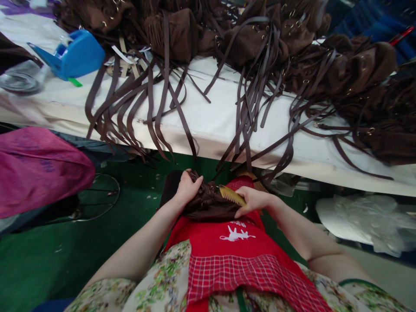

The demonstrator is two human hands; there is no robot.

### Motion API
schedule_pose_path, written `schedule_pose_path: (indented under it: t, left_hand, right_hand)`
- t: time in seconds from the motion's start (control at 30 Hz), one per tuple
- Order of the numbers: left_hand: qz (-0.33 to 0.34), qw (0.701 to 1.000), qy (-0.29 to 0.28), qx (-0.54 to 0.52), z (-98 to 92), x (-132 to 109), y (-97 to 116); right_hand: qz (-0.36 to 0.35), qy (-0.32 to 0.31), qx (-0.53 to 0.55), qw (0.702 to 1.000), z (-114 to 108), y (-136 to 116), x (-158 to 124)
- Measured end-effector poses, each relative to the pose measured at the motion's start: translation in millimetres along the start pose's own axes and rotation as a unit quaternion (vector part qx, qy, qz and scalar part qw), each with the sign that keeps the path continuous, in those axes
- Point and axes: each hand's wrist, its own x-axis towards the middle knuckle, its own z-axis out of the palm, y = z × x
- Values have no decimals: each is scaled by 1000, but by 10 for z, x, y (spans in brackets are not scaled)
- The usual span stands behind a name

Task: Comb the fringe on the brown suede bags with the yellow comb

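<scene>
A dark brown fringed bag [208, 206] lies across my lap, over a red apron [214, 238]. My left hand [188, 187] is closed on the bag's gathered upper left part. In my right hand [251, 200] is a yellow comb [232, 196], its teeth pointing down and to the left over the bag. The comb lies close above the brown material; whether its teeth touch it I cannot tell. The fingers of my right hand wrap its right end. Folds and my hands hide part of the bag.
The white table [214, 112] ahead holds a heap of brown bags [175, 37], with long straps [162, 117] hanging over its edge. A blue tape dispenser [81, 54] sits at the left. Pink cloth [42, 171] covers something beside a wire stand [110, 195]. Clear plastic [367, 221] lies at right.
</scene>
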Motion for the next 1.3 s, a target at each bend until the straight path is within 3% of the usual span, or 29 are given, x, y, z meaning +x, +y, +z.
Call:
schedule_pose_path:
  t: [0.03, 0.07, 0.1, 0.17, 0.23, 0.27, 0.47, 0.57, 0.7, 0.77, 0.87, 1.03, 1.1, 1.17, 1.3]
  left_hand:
    - [70, 995, 35, 58, -38, 46, 101]
    - [137, 985, 29, 100, -73, 77, 218]
    - [190, 975, -20, 115, -101, 95, 342]
    - [237, 941, -224, 90, -134, 97, 567]
    - [231, 882, -405, 60, -143, 83, 706]
    - [219, 860, -457, 58, -144, 81, 734]
    - [100, 808, -570, 113, -129, 58, 647]
    - [77, 801, -589, 76, -15, -106, 627]
    - [21, 792, -604, -83, 170, -350, 529]
    - [3, 821, -559, -113, 203, -384, 430]
    - [-45, 864, -481, -143, 172, -335, 272]
    - [-92, 875, -434, -195, 90, -260, 151]
    - [-87, 868, -446, -202, 85, -290, 178]
    - [-70, 856, -473, -199, 89, -353, 238]
    - [-22, 837, -515, -183, 113, -488, 369]
  right_hand:
    - [-13, -17, 36, 999, 1, -55, 41]
    - [-25, -31, 63, 997, 11, -107, 92]
    - [-36, -40, 83, 995, 29, -155, 148]
    - [-63, -48, 108, 991, 72, -244, 256]
    - [-91, -38, 113, 989, 91, -333, 315]
    - [-103, -26, 107, 989, 83, -381, 317]
    - [-86, 86, -22, 992, -164, -626, 78]
    - [-61, 147, -107, 981, -293, -620, 56]
    - [-29, 121, -131, 984, -376, -469, 160]
    - [-37, 130, -115, 984, -398, -386, 184]
    - [-59, 231, -143, 961, -405, -314, 145]
    - [-47, 347, -269, 897, -185, -308, 50]
    - [-43, 343, -327, 880, -28, -311, 53]
    - [-34, 295, -400, 867, 106, -294, 83]
    - [6, 227, -514, 827, 208, -156, 197]
